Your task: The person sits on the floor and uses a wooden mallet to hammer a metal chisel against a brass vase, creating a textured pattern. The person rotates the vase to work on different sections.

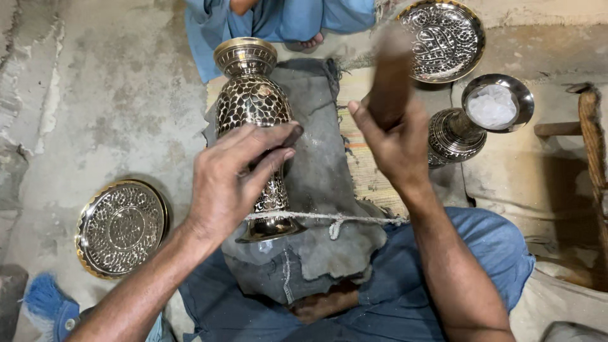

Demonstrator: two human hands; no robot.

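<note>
The left hand (235,174) lies on the vase (254,136), fingers pinched round a small dark tool pressed to its side, while the right hand (394,136) is raised beside it, clamped on a brown mallet (389,76) that is blurred. The vase is brass, pierced all over in a dark leafy lattice with a plain flared mouth and foot, lying on a grey cloth (316,164) over the person's lap, a cord (329,218) across its foot. Out on the floor sit two engraved plates (120,228) (443,38) and a stemmed bowl (472,120).
</note>
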